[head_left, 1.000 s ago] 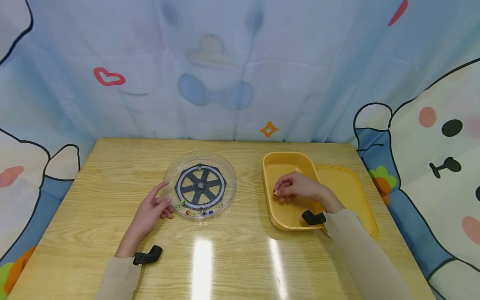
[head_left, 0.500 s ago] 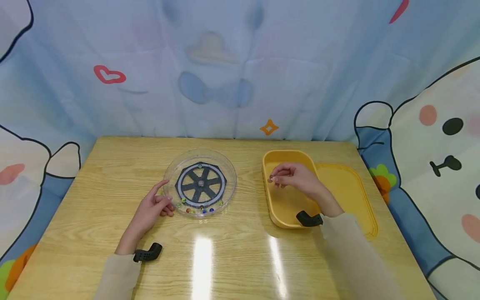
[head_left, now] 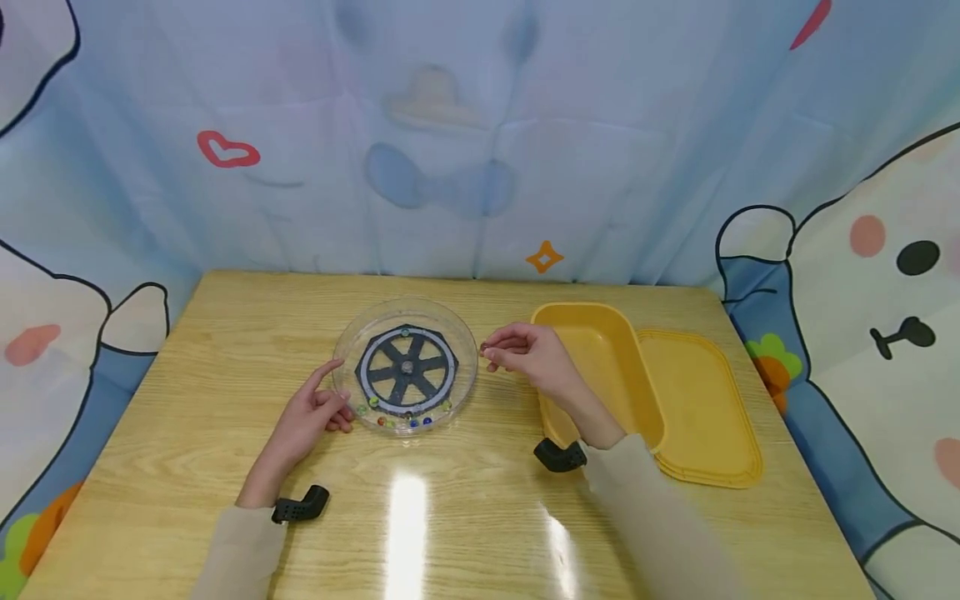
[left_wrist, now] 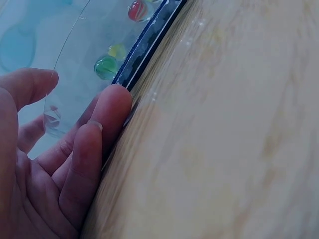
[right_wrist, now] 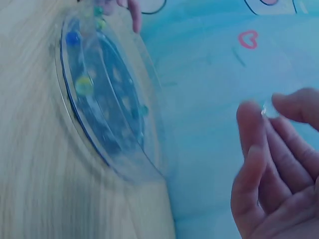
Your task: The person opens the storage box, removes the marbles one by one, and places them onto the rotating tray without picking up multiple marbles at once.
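My left hand [head_left: 303,421] rests against the near-left side of a clear round dish [head_left: 463,379], fingers touching its wall. A black six-spoked wheel pattern [head_left: 407,367] shows in the dish. Several glass marbles lie along its near edge, among them a blue marble [head_left: 427,422], a green marble [left_wrist: 105,66] and a red-striped marble [left_wrist: 139,10]. Just right of the dish, my right hand [head_left: 536,358] pinches a small clear glass marble [right_wrist: 270,110] between thumb and fingertips, partly hidden by them.
An open yellow container [head_left: 600,367] stands right of the dish, under my right forearm. Its flat yellow lid [head_left: 708,408] lies beside it on the wooden table [head_left: 465,517]. A printed blue curtain [head_left: 450,217] hangs behind the table.
My right hand has lifted out of the yellow container and moved left, carrying the marble to the dish's right side. The left hand stays at the dish.
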`<state>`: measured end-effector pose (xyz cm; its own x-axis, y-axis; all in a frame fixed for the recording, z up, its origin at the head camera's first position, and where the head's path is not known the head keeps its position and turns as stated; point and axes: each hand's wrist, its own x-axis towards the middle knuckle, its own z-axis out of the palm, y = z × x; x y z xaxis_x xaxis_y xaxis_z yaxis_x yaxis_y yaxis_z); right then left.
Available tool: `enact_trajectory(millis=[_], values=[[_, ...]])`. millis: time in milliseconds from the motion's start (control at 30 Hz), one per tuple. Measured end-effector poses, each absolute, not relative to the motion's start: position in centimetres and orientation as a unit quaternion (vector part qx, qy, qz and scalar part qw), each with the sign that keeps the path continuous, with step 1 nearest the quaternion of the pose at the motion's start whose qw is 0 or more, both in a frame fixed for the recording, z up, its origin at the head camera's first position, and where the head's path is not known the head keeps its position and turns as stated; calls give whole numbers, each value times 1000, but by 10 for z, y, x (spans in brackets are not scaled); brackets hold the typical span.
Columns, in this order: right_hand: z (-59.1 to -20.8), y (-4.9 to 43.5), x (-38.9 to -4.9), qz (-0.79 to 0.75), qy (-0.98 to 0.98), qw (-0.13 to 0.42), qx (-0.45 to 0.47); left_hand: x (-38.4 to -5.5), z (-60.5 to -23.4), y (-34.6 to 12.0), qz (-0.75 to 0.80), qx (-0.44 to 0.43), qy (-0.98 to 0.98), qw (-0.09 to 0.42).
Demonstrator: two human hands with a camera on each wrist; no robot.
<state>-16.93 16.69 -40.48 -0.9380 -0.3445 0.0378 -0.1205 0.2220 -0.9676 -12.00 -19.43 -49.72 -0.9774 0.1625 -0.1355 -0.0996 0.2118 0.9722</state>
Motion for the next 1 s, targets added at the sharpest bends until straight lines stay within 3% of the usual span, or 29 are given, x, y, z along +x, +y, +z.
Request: enact_trajectory(millis=[300,733,1000], values=[[-429,119,-167,-538,821,44,-187,-112,-495,-199,622,25,778,82],[-443,104,-159,-537,824,88,-155,-111,-489,-196,618,18,781,87],[-448,102,-157,-542,821,77,-162,-111,-501,-200,617,16,783,78]])
